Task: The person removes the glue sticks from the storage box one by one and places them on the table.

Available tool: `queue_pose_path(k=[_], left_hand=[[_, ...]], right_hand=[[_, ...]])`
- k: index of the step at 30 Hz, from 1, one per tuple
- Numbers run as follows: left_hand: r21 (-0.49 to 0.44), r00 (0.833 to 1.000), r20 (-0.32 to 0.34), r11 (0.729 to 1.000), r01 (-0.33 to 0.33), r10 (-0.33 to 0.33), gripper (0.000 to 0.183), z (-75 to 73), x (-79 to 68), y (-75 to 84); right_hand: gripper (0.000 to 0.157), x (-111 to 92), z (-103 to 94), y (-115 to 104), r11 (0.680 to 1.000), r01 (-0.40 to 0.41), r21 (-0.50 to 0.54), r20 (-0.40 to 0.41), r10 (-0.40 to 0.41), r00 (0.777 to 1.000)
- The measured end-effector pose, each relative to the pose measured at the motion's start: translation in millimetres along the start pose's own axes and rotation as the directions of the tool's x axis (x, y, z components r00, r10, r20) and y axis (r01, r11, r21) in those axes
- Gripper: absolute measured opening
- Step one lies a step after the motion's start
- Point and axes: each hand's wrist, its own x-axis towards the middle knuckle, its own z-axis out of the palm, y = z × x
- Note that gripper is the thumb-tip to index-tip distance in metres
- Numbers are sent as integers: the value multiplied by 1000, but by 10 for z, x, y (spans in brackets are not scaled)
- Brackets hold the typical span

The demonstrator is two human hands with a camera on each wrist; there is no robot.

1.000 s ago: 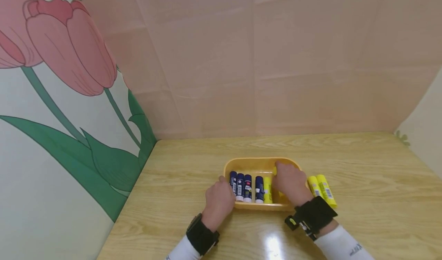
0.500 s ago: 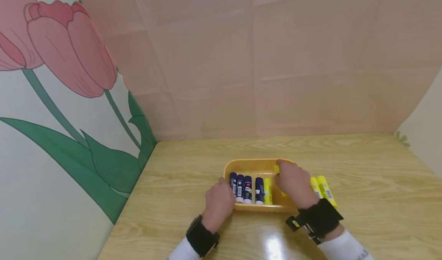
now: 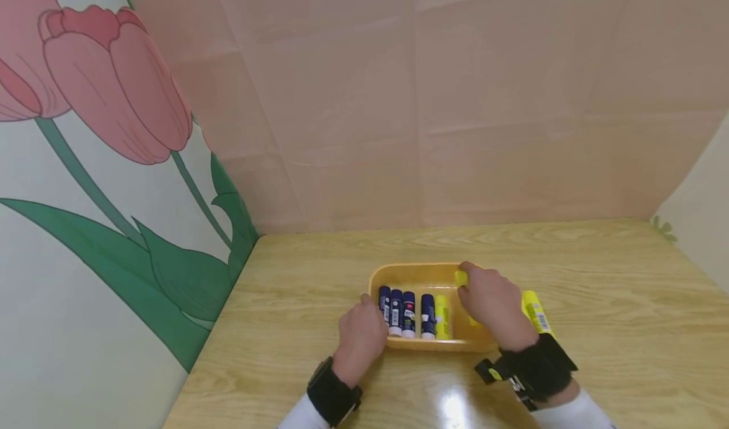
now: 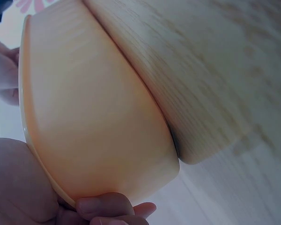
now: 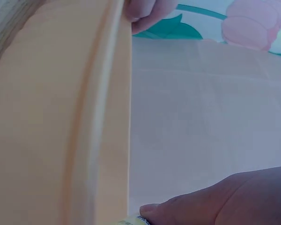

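Observation:
My left hand (image 3: 362, 329) grips the left end of a yellow-orange plastic tray (image 3: 421, 345); in the left wrist view its fingers (image 4: 105, 205) curl over the rim. Over the tray's right end, my right hand (image 3: 494, 304) holds a yellow glue stick (image 3: 461, 278), mostly hidden behind the hand. The right wrist view catches just the tip of that stick beside the thumb (image 5: 178, 208). Inside the tray, several dark blue glue sticks with white ends, one of them a blue stick (image 3: 428, 315), stand in a row. To their right is another yellow glue stick (image 3: 442, 317).
Just right of the tray, partly behind the right hand and wrist strap, a yellow glue stick (image 3: 535, 312) lies on the wooden table (image 3: 296, 302). A pink sheet (image 3: 421, 100) hangs behind, and a tulip mural (image 3: 114, 87) covers the left wall.
The right hand has shifted slightly right with the yellow glue stick, now covering most of one stick lying outside. My left hand keeps its hold on the tray.

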Motion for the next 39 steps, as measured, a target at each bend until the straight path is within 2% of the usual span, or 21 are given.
queue_pose_path(k=[4,14,25,39], left_hand=[[-3,1000,5,1000,7,-7,26,-7,-1,3],[-5,1000,1,1000,-2,2,31,10,-11,14],[-3,1000,8,1000,12,-12,27,-3,-10,12],[-11,999,15,999,35,-35,30,-12,-6,29]], right_hand=[[44,-35,-34,-2,1000,7,12,-19,-7,1000],[46,-65,-62,-7,1000,-11,15,-9,11,1000],[45,-89,-90,50,1000,20,20,-26,-19,999],[51,-104,-218,144,999,-34,41,59,31,998]])
